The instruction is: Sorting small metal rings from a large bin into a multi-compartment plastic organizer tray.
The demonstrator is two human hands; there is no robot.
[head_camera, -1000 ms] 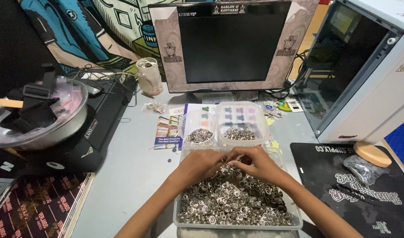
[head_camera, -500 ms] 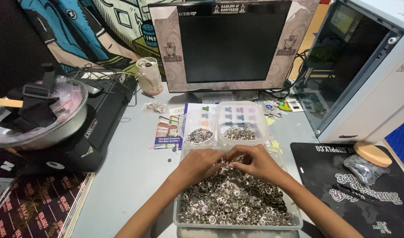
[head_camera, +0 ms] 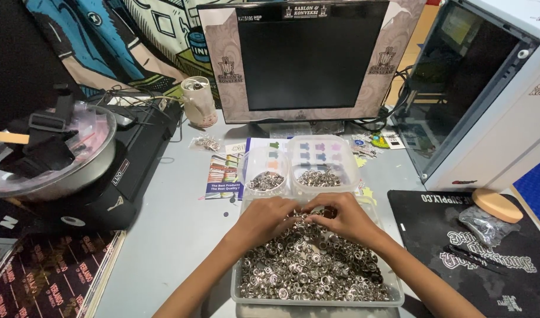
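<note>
Little has changed since the earlier pictures: both hands stay together over the far end of the clear rectangular plastic tray (head_camera: 393, 294), and nothing else on the grey surface (head_camera: 170, 235) has shifted. Only the fingers have curled slightly closer to each other.

The tray sits at the near edge of the surface and is heaped with small silver metal snap buttons (head_camera: 305, 271). The left hand (head_camera: 269, 217) lies palm down on the heap, its fingers bent toward the middle. The right hand (head_camera: 344, 217) meets it there, fingertips pinched together on what looks like one or two of the buttons; the piece itself is too small and too covered by the fingers to make out, and whether the left hand grips anything cannot be told.

Just beyond the hands stand two small clear plastic tubs: a round tub (head_camera: 265, 176) and a wider rectangular tub (head_camera: 324, 171), each holding more of the same silver pieces. Behind them rises a dark flat monitor with a patterned pale frame (head_camera: 311, 59). At the left a shallow steel bowl (head_camera: 99, 159) holds black buckles and strap pieces. At the right lies a black printed mat (head_camera: 446, 229), cut off by the picture's edge, and the tray's near rim is also cut off.
</note>
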